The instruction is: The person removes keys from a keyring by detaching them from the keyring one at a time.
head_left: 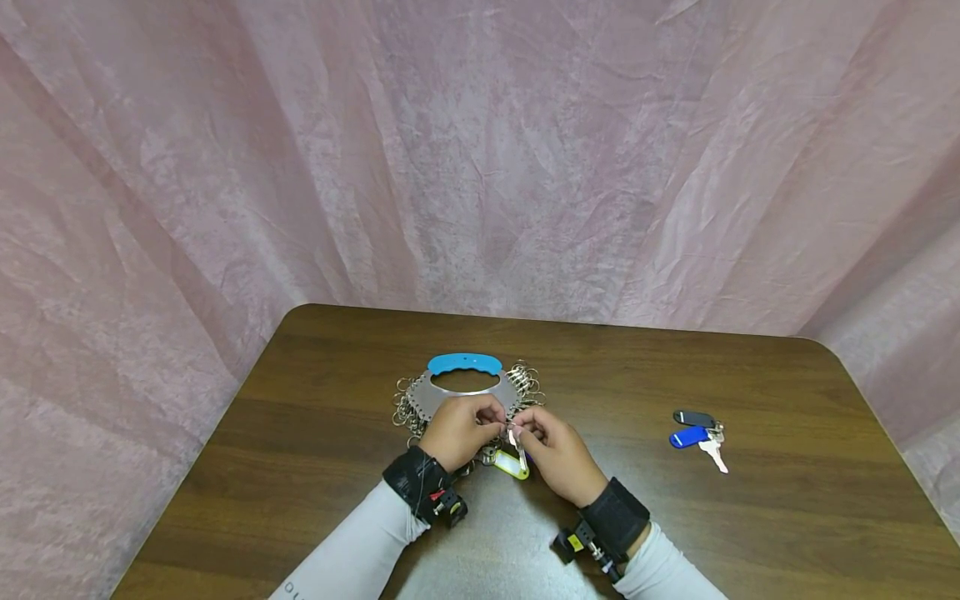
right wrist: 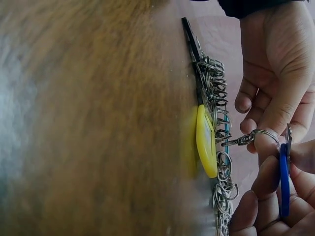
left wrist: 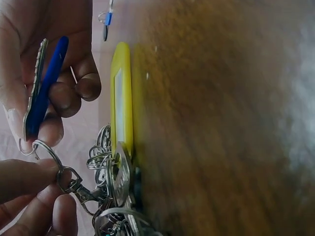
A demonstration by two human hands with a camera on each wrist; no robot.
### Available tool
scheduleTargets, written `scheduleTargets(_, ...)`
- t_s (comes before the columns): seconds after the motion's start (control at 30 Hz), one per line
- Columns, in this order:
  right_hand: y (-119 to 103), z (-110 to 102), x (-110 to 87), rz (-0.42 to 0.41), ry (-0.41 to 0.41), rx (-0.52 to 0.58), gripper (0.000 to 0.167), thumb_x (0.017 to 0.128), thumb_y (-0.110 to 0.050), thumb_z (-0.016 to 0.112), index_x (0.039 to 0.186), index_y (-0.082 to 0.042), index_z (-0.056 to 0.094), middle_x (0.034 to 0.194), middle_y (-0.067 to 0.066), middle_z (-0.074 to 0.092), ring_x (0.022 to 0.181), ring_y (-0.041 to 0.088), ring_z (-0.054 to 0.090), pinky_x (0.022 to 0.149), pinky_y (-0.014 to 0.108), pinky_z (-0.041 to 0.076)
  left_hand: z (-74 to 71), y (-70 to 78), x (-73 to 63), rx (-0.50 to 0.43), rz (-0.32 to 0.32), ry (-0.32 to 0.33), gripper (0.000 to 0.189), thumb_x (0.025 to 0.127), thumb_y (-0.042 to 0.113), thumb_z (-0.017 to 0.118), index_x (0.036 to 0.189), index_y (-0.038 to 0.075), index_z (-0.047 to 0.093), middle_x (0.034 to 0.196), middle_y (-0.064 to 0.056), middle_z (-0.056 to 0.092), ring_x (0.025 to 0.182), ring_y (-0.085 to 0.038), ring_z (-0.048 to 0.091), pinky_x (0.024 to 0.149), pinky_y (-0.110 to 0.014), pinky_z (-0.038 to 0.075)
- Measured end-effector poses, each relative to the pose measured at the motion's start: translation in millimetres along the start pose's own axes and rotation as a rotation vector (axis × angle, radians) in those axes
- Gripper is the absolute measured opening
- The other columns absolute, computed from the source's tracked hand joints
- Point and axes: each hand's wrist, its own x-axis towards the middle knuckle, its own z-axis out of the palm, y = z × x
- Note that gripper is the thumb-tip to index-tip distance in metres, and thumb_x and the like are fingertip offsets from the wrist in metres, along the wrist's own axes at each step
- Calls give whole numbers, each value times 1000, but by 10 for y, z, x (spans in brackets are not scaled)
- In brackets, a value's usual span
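Observation:
My left hand [head_left: 459, 429] pinches a split ring [left wrist: 49, 152] joined to a swivel clip [left wrist: 81, 191] on the metal key holder [head_left: 420, 396] with the blue handle [head_left: 465, 362]. Between the thumb and fingers of my right hand [head_left: 558, 458] are a silver key [left wrist: 35, 91] and a dark blue key tag [right wrist: 284, 182], close against that ring. In the left wrist view, a small ring at the key's end meets the split ring; fingertips hide whether it is threaded. Just below the hands, a yellow key tag [head_left: 512, 465] hangs at the holder's near side with another key [left wrist: 121, 174].
Many metal rings and clips [head_left: 527, 382] line the holder's rim. Farther right on the brown wooden table [head_left: 337, 358] lie a black key tag [head_left: 693, 418], a blue key tag [head_left: 688, 437] and a silver key [head_left: 714, 454]. A pink curtain [head_left: 480, 167] hangs behind.

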Motion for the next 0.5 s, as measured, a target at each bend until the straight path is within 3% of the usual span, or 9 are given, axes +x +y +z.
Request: scheduleTargets(0.5,-10,0,-5,-2,14,11,8,101,-15,59,102,-12,67,90,3,70,83,8,60,75,22,47,-21,17,-1,43,52,-34,10,88,7,73,87,16,68,81,5,70,77,-6,64,72,-22,51)
